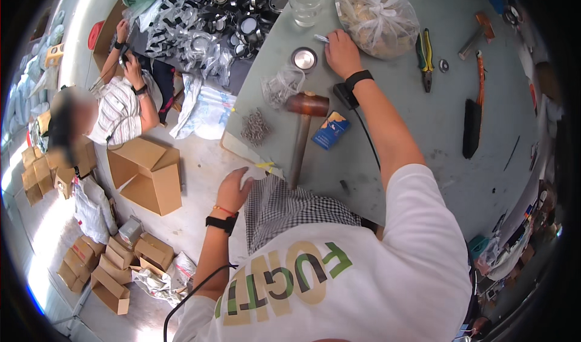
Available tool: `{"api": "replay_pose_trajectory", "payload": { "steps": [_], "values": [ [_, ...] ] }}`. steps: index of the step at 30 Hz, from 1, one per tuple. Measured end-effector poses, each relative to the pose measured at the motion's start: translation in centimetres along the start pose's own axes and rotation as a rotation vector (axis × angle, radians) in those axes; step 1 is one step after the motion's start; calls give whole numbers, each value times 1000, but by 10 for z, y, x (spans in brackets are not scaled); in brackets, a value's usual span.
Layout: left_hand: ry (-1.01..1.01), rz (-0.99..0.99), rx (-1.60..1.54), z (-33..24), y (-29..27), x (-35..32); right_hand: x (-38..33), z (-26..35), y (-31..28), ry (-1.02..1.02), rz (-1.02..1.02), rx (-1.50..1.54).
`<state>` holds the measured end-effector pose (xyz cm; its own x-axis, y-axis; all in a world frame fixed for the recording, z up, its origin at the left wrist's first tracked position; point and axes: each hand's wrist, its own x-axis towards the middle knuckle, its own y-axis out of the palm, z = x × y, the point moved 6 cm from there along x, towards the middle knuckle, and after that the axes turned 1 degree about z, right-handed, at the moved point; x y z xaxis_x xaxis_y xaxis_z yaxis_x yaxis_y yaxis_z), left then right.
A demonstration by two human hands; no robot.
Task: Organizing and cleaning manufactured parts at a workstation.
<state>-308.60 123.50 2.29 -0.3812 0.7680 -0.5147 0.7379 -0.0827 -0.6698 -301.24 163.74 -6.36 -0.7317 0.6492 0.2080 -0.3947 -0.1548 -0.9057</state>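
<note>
My right hand (342, 52) reaches across the grey-green table (423, 136) and pinches a small silvery piece (321, 37) beside a knotted clear bag of pale parts (375, 15). A round metal disc (304, 59) lies just left of that hand. It has a black band on its wrist. My left hand (233, 187) rests low by the table's near corner, loosely cupped against checked cloth (284, 209), holding nothing. A wooden mallet (302, 130) lies on the table between my hands, its handle pointing toward me.
Near the mallet are a small blue box (331, 130), a pile of small metal fasteners (256, 127) and a clear bag of them (281, 86). A glass cup (305, 3), pliers (425, 57) and a hammer (478, 33) lie farther off. Another person (121, 109) sits on the floor among cardboard boxes (148, 175).
</note>
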Motion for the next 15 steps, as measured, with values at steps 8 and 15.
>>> {"api": "replay_pose_trajectory", "payload": {
  "steps": [8, 15],
  "values": [
    [-258, -45, 24, 58, 15, -118, -118, -6, -65, 535, 69, 467],
    [-290, 25, 11, 60, 35, -143, -210, 58, -58, 958, 166, 281]
  ]
}}
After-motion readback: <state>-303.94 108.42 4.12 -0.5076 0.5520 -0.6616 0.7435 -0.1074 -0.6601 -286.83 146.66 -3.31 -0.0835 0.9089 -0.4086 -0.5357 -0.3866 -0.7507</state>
